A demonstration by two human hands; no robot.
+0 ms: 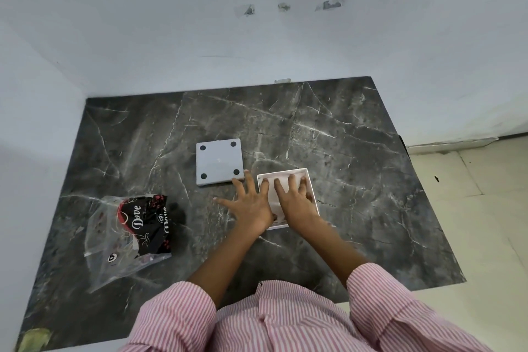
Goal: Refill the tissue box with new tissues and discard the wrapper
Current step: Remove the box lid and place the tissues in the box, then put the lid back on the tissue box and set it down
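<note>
A white square tissue box [310,178] lies open on the dark marble table [343,151], right of centre, with pale tissues [271,191] inside. My right hand [294,198] lies flat on the tissues, fingers spread. My left hand [250,201] rests at the box's left edge, fingers apart, partly on the table and partly over the tissues. The grey square base panel [219,161] with dark round feet lies flat just behind my left hand. A crumpled clear and black wrapper [131,231] printed "Dove" lies at the left front of the table.
The table stands in a corner between pale walls [257,37]. Its right edge drops to a light tiled floor [471,208]. My striped pink sleeves [285,320] fill the bottom of the view.
</note>
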